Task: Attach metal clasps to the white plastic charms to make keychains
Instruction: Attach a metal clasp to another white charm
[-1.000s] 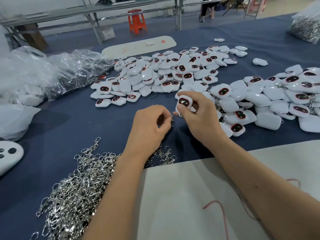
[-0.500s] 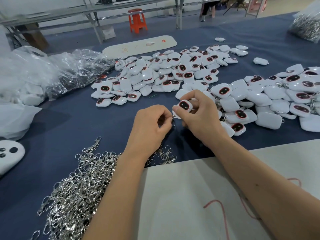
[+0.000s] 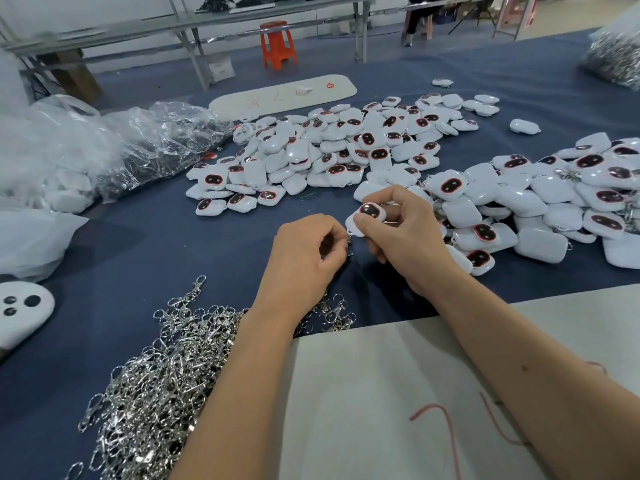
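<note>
My right hand (image 3: 401, 237) pinches a white plastic charm (image 3: 367, 216) with a dark, red-rimmed oval face, held just above the blue table. My left hand (image 3: 304, 258) pinches a small metal clasp (image 3: 349, 244) right at the charm's lower left corner; the two hands almost touch. A large heap of loose silver clasps (image 3: 162, 375) lies at the near left, partly under my left forearm. A spread of loose charms (image 3: 325, 150) covers the middle of the table. To the right lies another pile of charms (image 3: 540, 199), some with clasps showing.
Clear plastic bags (image 3: 104, 147) with more parts lie at the left. A white sheet (image 3: 398, 403) with red marks covers the near table edge. A white board (image 3: 284, 93) lies behind the charms, and a bag of metal parts (image 3: 616, 57) sits far right. An orange stool (image 3: 278, 45) stands beyond.
My right hand has tilted the charm lower and closer to my left hand. The clasp in my left fingers now meets the charm's corner. Both arms stay in place.
</note>
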A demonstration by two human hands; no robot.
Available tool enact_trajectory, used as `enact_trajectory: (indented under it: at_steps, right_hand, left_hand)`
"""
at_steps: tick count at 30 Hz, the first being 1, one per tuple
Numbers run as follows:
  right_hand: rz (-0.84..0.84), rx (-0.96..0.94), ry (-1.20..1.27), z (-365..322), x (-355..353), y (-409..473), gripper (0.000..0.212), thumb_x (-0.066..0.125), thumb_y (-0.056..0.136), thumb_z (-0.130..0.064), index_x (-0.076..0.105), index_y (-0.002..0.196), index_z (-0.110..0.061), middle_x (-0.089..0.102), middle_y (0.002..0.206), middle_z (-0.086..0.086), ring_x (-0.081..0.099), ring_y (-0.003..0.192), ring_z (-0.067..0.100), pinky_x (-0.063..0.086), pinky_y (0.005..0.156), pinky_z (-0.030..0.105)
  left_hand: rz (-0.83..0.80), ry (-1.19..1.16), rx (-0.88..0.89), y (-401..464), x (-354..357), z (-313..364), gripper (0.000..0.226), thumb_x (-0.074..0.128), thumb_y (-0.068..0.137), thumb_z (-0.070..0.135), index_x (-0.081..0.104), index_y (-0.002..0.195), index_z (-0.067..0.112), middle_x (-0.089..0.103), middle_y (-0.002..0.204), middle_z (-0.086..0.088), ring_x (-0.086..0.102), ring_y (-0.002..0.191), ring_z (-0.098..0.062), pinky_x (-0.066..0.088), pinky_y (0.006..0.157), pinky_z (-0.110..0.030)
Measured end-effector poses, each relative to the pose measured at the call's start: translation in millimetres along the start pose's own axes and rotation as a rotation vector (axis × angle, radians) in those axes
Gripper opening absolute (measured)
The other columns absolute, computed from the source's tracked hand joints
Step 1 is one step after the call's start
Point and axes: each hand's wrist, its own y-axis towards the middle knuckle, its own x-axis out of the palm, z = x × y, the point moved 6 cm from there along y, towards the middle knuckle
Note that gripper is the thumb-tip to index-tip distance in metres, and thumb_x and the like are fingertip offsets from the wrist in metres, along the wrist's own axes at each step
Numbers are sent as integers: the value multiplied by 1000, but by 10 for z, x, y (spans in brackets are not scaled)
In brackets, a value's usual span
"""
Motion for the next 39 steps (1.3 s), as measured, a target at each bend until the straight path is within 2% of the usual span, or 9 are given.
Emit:
enact_trajectory:
  at_steps: [3, 9, 14, 19, 24, 28, 32, 35, 39]
  right_hand:
    - [30, -7, -62, 7, -15, 3, 14, 75, 83, -27, 64, 92, -27, 68, 65, -4, 49, 52, 11, 42, 51, 24]
    - [48, -48, -111, -20, -16, -14, 13, 75, 86, -21, 64, 92, -24, 72, 72, -1, 50, 53, 6, 41, 51, 15]
    - [32, -108, -119, -73, 1, -38, 15, 75, 87, -16, 63, 95, -19, 69, 67, -8, 55, 55, 4, 43, 55, 14]
    - [18, -207, -133, -146, 25, -79, 18, 75, 89, -12, 60, 98, -14, 61, 59, -16, 46, 50, 4, 38, 54, 13]
    - [2, -87, 93, -115, -1, -76, 20, 73, 90, -15, 56, 99, -15, 60, 59, 1, 48, 47, 16, 40, 44, 27]
    - [-20, -31, 215, -77, -6, -50, 19, 73, 91, -14, 57, 101, -12, 61, 59, 4, 50, 45, 16, 39, 40, 26]
    - [-60, 7, 232, -35, 2, -24, 19, 72, 94, -10, 57, 105, -6, 65, 64, 9, 50, 45, 15, 37, 38, 24]
    - [-70, 13, 238, -30, 3, -18, 17, 72, 95, -9, 58, 105, -5, 66, 68, 13, 50, 45, 16, 36, 38, 24]
    - [-68, -25, 202, -62, 6, -38, 18, 73, 94, -9, 57, 102, -6, 64, 63, 14, 50, 44, 18, 37, 39, 24]
  left_hand:
    - [10, 2, 2, -4, 2, 4, 14, 64, 85, 12, 67, 81, 24, 66, 80, 12, 65, 78, -14, 56, 73, -39]
    - [11, 13, -19, -12, 18, -3, 13, 65, 85, 12, 67, 81, 24, 66, 79, 12, 64, 75, -12, 56, 71, -39]
    - [8, 33, -62, -15, 23, 9, 15, 66, 85, 8, 67, 78, 22, 66, 75, 12, 62, 73, -11, 54, 68, -33]
    - [4, -1, -157, -17, 45, -31, 14, 68, 90, 14, 67, 78, 21, 67, 73, 9, 61, 69, -11, 49, 62, -24]
    - [58, -66, -129, 20, 2, -5, 12, 68, 95, 17, 67, 88, 27, 67, 89, 17, 63, 88, -4, 48, 72, -12]
    - [85, -134, -17, 28, -53, 42, 20, 77, 87, 13, 69, 99, 26, 68, 102, 18, 64, 106, -9, 53, 85, -18]
    - [146, -172, -19, 36, -83, 55, 23, 80, 83, 4, 72, 92, 23, 73, 97, 16, 69, 98, -9, 55, 84, -19]
    - [160, -155, -41, 32, -102, 15, 14, 80, 85, 8, 76, 86, 21, 73, 86, 17, 70, 88, -3, 50, 80, -11]
    - [120, -99, -71, 22, -82, -12, 9, 79, 86, 14, 77, 82, 22, 72, 81, 18, 68, 82, -4, 50, 74, -13]
